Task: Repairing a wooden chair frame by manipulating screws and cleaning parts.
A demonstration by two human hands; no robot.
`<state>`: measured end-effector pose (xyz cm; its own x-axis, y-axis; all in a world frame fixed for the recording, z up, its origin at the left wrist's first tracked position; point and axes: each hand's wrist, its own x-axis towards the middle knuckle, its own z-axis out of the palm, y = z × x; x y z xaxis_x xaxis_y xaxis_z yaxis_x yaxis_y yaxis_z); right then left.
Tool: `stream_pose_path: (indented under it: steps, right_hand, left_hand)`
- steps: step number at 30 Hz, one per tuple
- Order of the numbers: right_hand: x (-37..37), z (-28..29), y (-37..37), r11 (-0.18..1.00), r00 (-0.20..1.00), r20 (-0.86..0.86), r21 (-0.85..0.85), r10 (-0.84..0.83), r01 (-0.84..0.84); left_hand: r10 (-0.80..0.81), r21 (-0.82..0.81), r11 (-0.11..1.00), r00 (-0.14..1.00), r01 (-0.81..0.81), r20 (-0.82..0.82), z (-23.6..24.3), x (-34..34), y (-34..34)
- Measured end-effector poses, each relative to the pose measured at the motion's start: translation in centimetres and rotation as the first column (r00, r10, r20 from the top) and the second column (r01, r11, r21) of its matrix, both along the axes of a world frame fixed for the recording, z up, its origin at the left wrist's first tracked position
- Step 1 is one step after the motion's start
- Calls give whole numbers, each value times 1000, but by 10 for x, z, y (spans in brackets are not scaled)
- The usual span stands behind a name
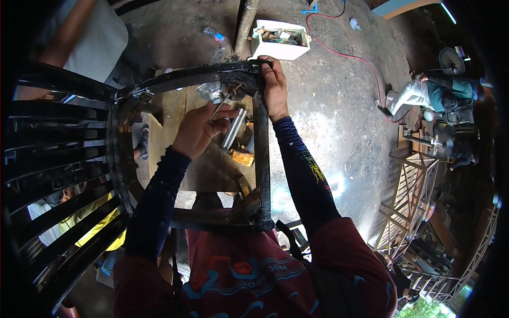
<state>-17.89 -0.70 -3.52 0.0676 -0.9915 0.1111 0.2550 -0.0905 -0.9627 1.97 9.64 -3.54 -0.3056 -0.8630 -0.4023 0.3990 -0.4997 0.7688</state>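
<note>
A black wooden chair frame [261,159] lies in front of me, its slatted back [58,146] to the left. My right hand [275,89] is closed around the frame's far right corner. Inside the open seat frame, my left hand [200,130] pinches a thin metal rod [220,107]. The rod slants up toward the block in that same corner; whether its tip touches anything is not clear. Below, seen through the frame, a shiny metal cylinder [234,129] and a worn yellow-orange object [243,157] are on a wooden board [172,124].
Beyond the frame stand a white bin [281,50] of scraps and a post [246,24]. A plastic bottle [214,35] lies nearby. A red hose [347,55] crosses the floor at right, near a co-worker [424,95]. Other people are at left, partly behind the slats.
</note>
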Motion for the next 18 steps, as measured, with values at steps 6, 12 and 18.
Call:
stream_pose_path:
  steps: [6, 12, 18]
  right_hand:
    - [3, 4, 1, 1000, 1000, -18, -3, -1, 1]
    - [-1, 6, 4, 1000, 999, -38, -9, -11, 10]
    - [-2, 0, -2, 1000, 999, -47, -26, -10, 8]
  left_hand:
    - [145, 12, 986, 832, -164, -536, -28, 14, -5]
    - [-63, 430, 853, 876, 296, -478, -23, 20, -3]
    - [33, 330, 891, 679, 312, -733, 1, 17, 2]
